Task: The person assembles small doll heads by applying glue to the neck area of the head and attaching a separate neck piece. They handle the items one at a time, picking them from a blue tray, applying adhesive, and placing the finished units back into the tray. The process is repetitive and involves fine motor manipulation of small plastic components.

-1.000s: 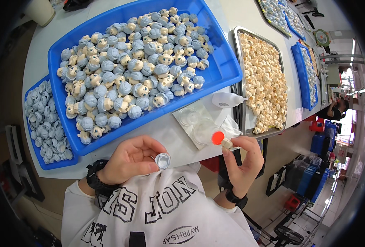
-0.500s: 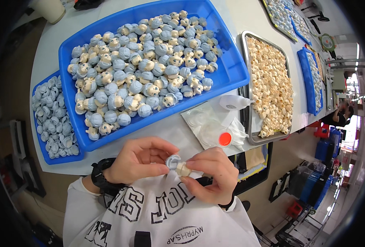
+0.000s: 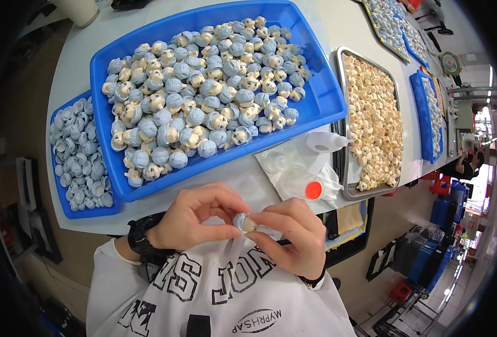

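Close in front of my chest, both hands meet over one small doll head. My left hand (image 3: pixel 203 216) pinches a pale-blue doll hair piece (image 3: pixel 239 220) between thumb and fingers. In my right hand (image 3: pixel 293 230) is a cream doll face piece (image 3: pixel 250 224), gripped by thumb and forefinger. The two pieces touch, with the blue one cupped against the cream one; fingertips cover part of both. Beyond my hands, a big blue tray (image 3: pixel 331 104) holds many doll heads with blue hair (image 3: pixel 195 116). Loose blue hair pieces (image 3: pixel 80 151) fill a smaller blue tray (image 3: pixel 69 209) at the left.
Right of the big tray, a metal tray (image 3: pixel 344 73) holds cream face pieces (image 3: pixel 374 123). A white squeeze bottle (image 3: pixel 324 142) and a clear bag with an orange-red round thing (image 3: pixel 313 190) lie between. More blue trays (image 3: pixel 425 121) stand farther right, with a person (image 3: pixel 472 164) beyond.
The blue hair piece and the cream face piece, slightly apart in angle before, are now pressed together. My right fingers have closed in toward the left. The whole view has shifted a little.
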`<state>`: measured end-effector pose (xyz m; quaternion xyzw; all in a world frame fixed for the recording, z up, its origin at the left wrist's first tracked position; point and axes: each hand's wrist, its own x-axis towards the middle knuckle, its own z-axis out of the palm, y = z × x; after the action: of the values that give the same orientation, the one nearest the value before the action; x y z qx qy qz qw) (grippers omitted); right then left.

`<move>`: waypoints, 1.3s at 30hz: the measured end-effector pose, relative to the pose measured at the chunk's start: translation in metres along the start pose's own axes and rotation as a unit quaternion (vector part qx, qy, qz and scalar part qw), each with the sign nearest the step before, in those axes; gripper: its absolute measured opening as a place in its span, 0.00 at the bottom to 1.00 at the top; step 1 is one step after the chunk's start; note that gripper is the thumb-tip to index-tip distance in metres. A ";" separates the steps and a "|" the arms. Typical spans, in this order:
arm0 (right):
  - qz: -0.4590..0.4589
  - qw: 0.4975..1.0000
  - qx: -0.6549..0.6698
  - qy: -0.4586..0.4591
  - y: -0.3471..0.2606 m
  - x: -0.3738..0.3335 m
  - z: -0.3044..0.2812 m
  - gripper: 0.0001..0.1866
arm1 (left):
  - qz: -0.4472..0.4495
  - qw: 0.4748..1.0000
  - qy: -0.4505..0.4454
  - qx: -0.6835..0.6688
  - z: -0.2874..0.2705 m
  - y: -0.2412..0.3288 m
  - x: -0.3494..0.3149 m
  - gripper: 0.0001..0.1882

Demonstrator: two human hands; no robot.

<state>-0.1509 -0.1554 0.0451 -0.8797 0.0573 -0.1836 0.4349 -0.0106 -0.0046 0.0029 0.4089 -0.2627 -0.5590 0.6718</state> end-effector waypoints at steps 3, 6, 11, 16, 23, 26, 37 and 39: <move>-0.033 0.999 -0.018 -0.017 0.002 0.000 0.001 0.22 | -0.024 0.999 0.002 -0.022 0.000 0.000 -0.003 0.24; -0.056 0.998 -0.031 -0.005 0.000 0.002 0.008 0.25 | -0.090 0.990 0.040 -0.105 0.007 0.002 -0.009 0.29; -0.096 0.995 -0.016 0.037 0.005 -0.002 0.033 0.24 | -0.073 0.989 0.057 -0.115 0.014 -0.010 -0.025 0.34; -0.174 0.983 0.049 0.039 0.000 0.001 0.053 0.21 | -0.013 0.979 0.080 -0.187 0.020 -0.016 -0.053 0.39; -0.101 0.976 -0.080 0.174 -0.018 0.051 0.077 0.19 | 0.199 0.922 0.325 -0.070 0.012 -0.029 -0.126 0.33; -0.063 0.956 -0.236 0.162 -0.011 0.073 0.077 0.24 | 0.249 0.879 0.403 0.058 0.003 -0.022 -0.169 0.23; -0.191 0.967 0.156 -0.071 -0.055 -0.036 0.052 0.26 | 0.125 0.547 0.524 0.641 -0.078 -0.013 -0.175 0.46; -0.226 0.889 0.273 0.291 -0.074 -0.064 0.026 0.08 | 0.090 0.506 0.520 0.682 -0.098 -0.026 -0.158 0.42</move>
<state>-0.2049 -0.0741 0.0711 -0.6227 -0.0712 -0.5329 0.5685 0.0172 0.1718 -0.0541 0.9322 -0.2016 0.1696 0.2482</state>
